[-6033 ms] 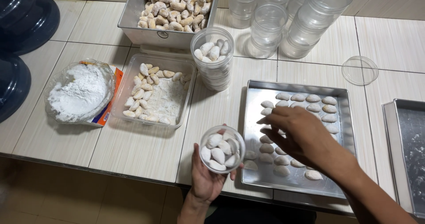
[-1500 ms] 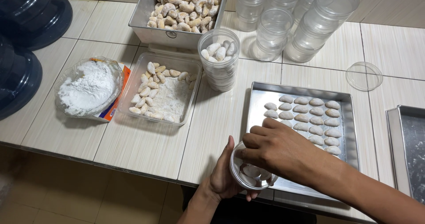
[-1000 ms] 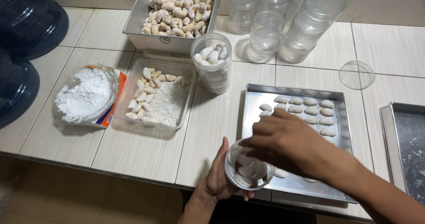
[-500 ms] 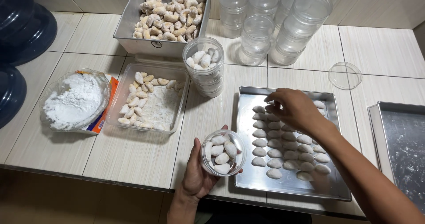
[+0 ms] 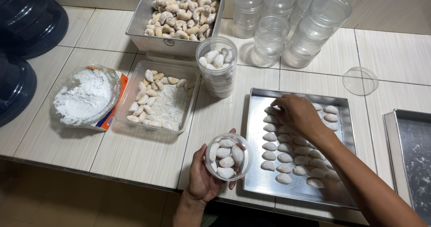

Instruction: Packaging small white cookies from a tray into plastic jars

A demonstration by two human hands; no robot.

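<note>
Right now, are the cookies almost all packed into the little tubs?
Not yet. One clear tub on the counter looks filled. The left hand holds a part-filled tub while the right hand picks from the tray. Many powdered cookies and empty tubs remain.

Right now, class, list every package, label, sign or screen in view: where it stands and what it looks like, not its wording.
Flour packet: far left of the counter, under the clear bowl of white powder; flat, orange with white and blue edging.
Small sticker: front wall of the metal tub of cookies at the back; tiny, round, pale.
No signs or screens in view.
</note>
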